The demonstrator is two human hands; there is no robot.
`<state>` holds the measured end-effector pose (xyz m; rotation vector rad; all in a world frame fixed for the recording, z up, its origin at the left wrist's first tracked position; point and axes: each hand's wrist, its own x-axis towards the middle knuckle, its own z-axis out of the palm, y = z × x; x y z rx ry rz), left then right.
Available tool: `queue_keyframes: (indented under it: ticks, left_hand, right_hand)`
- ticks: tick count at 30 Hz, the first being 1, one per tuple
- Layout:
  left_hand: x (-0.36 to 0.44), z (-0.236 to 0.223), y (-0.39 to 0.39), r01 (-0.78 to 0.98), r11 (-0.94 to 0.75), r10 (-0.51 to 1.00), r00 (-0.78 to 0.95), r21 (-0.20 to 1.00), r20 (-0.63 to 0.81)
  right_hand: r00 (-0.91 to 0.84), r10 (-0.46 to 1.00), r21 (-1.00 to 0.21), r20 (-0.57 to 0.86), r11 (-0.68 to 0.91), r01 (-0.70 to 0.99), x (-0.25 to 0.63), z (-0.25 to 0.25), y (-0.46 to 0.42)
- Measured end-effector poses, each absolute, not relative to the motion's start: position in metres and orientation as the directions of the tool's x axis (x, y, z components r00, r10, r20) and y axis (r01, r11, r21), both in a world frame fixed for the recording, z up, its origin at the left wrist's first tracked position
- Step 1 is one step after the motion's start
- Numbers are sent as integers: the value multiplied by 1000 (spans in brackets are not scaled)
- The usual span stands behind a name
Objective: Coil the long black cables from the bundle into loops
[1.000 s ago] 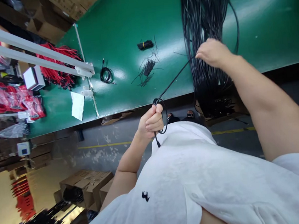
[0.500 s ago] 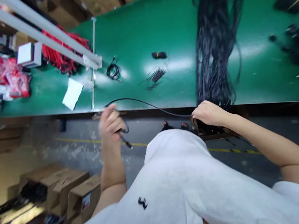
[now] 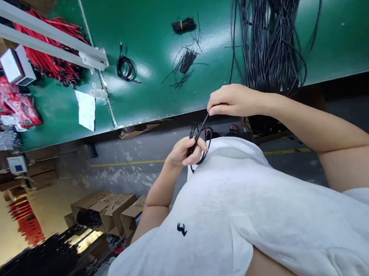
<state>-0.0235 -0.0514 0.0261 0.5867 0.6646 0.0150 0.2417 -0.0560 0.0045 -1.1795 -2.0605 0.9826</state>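
Note:
A black cable runs between my two hands in front of my body, just off the table's near edge. Several loops of it are gathered in my left hand, whose fingers are closed around them. My right hand pinches the cable's straight stretch higher up, at the edge of the table. Beyond that hand, a strand leads up toward a large bundle of black cables on the green table. The cable's plug ends cannot be made out.
On the green table lie a coiled black cable, a banded bundle of black ties, loose black ties and a white paper. Red cables lie behind white posts. Cardboard boxes stand on the floor.
My left hand has come right and closer to my right hand, and the cable is now wound into loops in it. My right hand has shifted left and up along the cable.

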Motion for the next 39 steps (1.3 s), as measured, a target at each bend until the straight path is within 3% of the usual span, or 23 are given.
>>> queue_keyframes:
  ticks: [4, 9, 15, 19, 25, 28, 30, 32, 34, 37, 39]
  left_hand:
    - [-26, 28, -55, 68, 917, 242, 690, 393, -683]
    - [-19, 25, -49, -64, 912, 343, 661, 405, -667]
    - [-8, 25, -47, 30, 956, 195, 677, 291, -710]
    - [-6, 28, -57, -2, 973, 175, 667, 232, -724]
    - [-14, 44, -57, -273, 906, 422, 640, 324, -642]
    - [-32, 59, -38, -416, 788, 615, 550, 454, -564]
    - [-38, 59, -23, -449, 711, 702, 486, 540, -521]
    - [-33, 47, -16, -360, 701, 705, 478, 615, -523]
    - [-17, 25, -20, -159, 727, 638, 517, 668, -571]
    - [8, -1, -41, 173, 677, 485, 626, 715, -611]
    - [11, -6, -51, 299, 602, 364, 722, 740, -588]
  right_hand:
    - [-431, 898, -847, 88, 296, 443, 253, -21, -58]
    - [-238, 971, -755, 19, 170, 633, 292, -74, -71]
    - [-300, 946, -668, 119, 300, 681, 291, -76, -76]
    - [-367, 919, -631, 145, 371, 681, 308, -99, -57]
    - [-171, 983, -362, -71, 134, 922, 370, -130, -45]
    - [-324, 925, -278, -199, 264, 924, 339, -110, -87]
    - [-496, 833, -345, -245, 403, 848, 297, -91, -126]
    - [-619, 754, -445, -218, 488, 751, 255, -69, -156]
    - [-672, 726, -490, -150, 535, 688, 227, -48, -164]
    - [-596, 800, -498, -71, 489, 716, 225, -26, -138]
    - [-527, 848, -589, -65, 393, 706, 247, -23, -116]
